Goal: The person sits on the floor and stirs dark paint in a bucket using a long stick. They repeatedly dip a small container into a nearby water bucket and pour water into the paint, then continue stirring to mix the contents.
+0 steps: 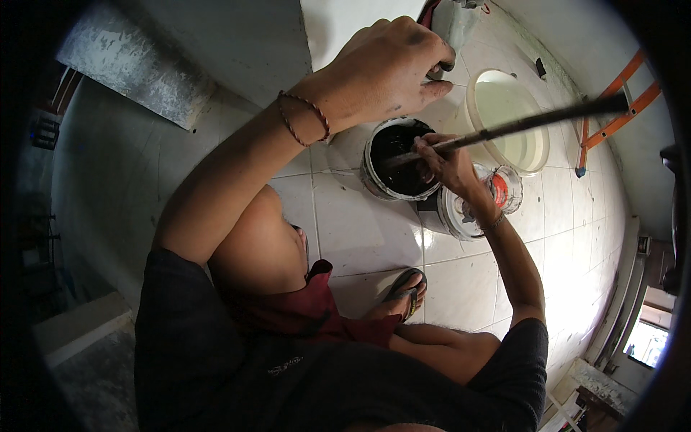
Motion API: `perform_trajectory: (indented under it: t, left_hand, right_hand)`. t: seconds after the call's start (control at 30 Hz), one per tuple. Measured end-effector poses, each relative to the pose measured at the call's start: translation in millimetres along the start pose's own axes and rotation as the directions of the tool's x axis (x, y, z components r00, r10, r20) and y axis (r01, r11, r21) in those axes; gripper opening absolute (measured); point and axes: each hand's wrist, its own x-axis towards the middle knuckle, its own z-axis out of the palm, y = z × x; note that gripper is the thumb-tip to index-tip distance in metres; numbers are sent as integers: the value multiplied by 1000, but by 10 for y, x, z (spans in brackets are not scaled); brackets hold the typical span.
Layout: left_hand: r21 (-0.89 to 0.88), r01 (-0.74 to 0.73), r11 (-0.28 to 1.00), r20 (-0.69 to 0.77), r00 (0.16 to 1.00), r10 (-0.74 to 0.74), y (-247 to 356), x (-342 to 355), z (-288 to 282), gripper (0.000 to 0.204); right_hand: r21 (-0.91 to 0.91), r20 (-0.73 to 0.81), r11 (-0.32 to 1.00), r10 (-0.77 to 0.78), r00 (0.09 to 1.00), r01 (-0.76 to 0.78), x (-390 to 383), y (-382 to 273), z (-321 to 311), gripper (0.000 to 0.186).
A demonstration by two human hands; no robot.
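Observation:
My right hand [453, 167] is closed round a long dark stick [518, 124]. Its lower end dips into a bucket of black liquid [392, 173], whose rim is smeared. The upper end slants up to the right and looks blurred. Raised above the bucket's far left side, my left hand [396, 66] has its fingers curled in toward the thumb. What it holds, if anything, is hidden. Right beside the black bucket stands a lidded white pail [461, 216], partly covered by my right wrist. A clear tub with a red label [507, 189] sits against it.
A large pale basin [512, 119] holding liquid stands beyond the buckets. Orange ladder legs [619, 121] lean at the far right. My sandalled foot [409, 295] rests on the white tiled floor [360, 230]. A scuffed grey panel [137, 61] is at the upper left.

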Motion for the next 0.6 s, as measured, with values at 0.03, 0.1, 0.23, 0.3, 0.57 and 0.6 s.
perform_trajectory:
  t: [0.03, 0.1, 0.23, 0.3, 0.57, 0.6]
  left_hand:
    - [-3, -7, 1000, -8, 1000, 7, 3, 1, 3, 31]
    - [7, 48, 999, 89, 995, -48, 1, -4, 5, 33]
    - [98, -53, 994, -36, 998, 56, -14, -35, -6, 39]
    - [-28, 35, 999, 8, 999, -34, -21, -26, -7, 41]
    - [101, 50, 994, 106, 993, -61, 16, -12, -35, 42]
    - [122, 20, 992, 56, 998, -27, 21, -29, -45, 42]
  right_hand:
    - [-43, -25, 999, -21, 999, 20, 18, 2, -11, 29]
    - [-303, -20, 941, -164, 986, 151, 47, 5, -41, 31]
    - [-515, 78, 768, -400, 913, 380, 9, -16, -85, 30]
    - [-208, 102, 978, 15, 995, 7, -41, -23, -66, 30]
    - [-434, -49, 863, -308, 950, 258, 83, 74, -72, 29]
    - [-607, -24, 742, -375, 927, 284, 89, 77, -91, 29]
